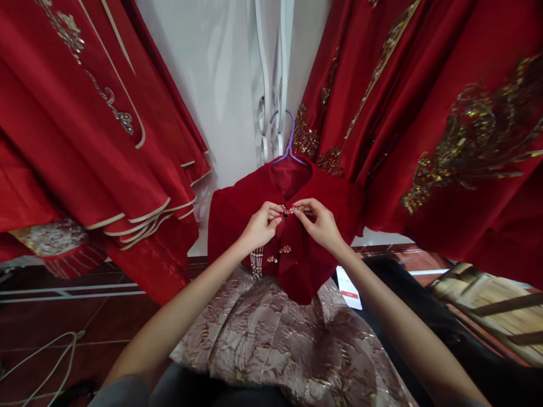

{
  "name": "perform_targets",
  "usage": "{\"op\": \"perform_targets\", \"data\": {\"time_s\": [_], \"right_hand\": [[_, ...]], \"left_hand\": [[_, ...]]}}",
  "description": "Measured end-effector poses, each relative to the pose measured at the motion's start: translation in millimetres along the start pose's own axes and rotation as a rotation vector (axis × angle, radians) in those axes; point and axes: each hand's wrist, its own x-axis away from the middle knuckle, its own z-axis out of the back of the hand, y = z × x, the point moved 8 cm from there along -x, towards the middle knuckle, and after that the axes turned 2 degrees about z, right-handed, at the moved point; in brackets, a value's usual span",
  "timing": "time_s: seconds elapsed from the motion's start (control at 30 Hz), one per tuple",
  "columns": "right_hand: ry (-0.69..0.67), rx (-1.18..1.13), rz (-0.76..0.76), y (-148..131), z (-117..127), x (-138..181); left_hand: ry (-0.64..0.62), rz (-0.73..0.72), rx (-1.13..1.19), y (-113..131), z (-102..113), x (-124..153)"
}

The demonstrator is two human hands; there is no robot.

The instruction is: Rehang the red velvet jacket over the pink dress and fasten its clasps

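Observation:
A dark red jacket [246, 198] hangs on a purple hanger [289, 146] in front of me. Near its collar, my left hand [263, 223] pinches one side of a beaded frog fastener [287, 211]. My right hand [317, 222] grips the other side, with its fingertips almost meeting those of the left. Lower on the front, another beaded frog clasp [285, 249] shows with its two halves apart. Strings of beads [257, 263] dangle below my left wrist. Beneath the jacket spreads a pinkish brocade skirt [254, 333] over my lap.
Red garments with pale piping [139, 186] hang on the left, and red gowns with gold sequins [466, 130] on the right. A lit phone [349, 289] lies beside my right forearm. White metal scrollwork [271, 73] stands behind the hanger. A pale cable [63, 345] lies on the tiled floor.

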Motion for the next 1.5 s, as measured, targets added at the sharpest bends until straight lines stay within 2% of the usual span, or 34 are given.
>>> {"op": "perform_targets", "data": {"time_s": [0.2,0.37,0.47,0.6,0.73,0.9,1.07,1.5], "right_hand": [[-0.028,0.015,0.031,-5.6,-2.1,3.5],[-0.047,-0.035,0.025,-4.9,-2.8,5.4],[-0.033,-0.06,0.019,-4.2,-3.1,6.1],[0.017,-0.114,0.014,-4.2,-3.7,7.1],[0.068,-0.1,-0.004,-3.7,-5.3,9.7],[0.166,-0.047,-0.013,-8.1,-4.3,17.0],[0.164,-0.089,-0.028,-7.1,-5.6,20.9],[0.168,-0.07,-0.035,-4.7,-5.2,19.8]], "left_hand": [[-0.052,-0.022,-0.015,1.8,-4.4,1.1],[0.008,0.096,0.188,-2.7,-3.2,-1.9],[-0.009,0.159,0.288,-3.3,-3.3,0.3],[-0.037,0.171,0.309,0.1,-3.5,2.9],[0.002,0.142,0.249,3.0,-3.6,3.0],[0.112,0.073,0.036,9.0,-1.6,7.4],[0.2,0.001,-0.024,12.2,-1.0,11.3],[0.181,-0.036,-0.201,17.7,1.7,11.8]]}}
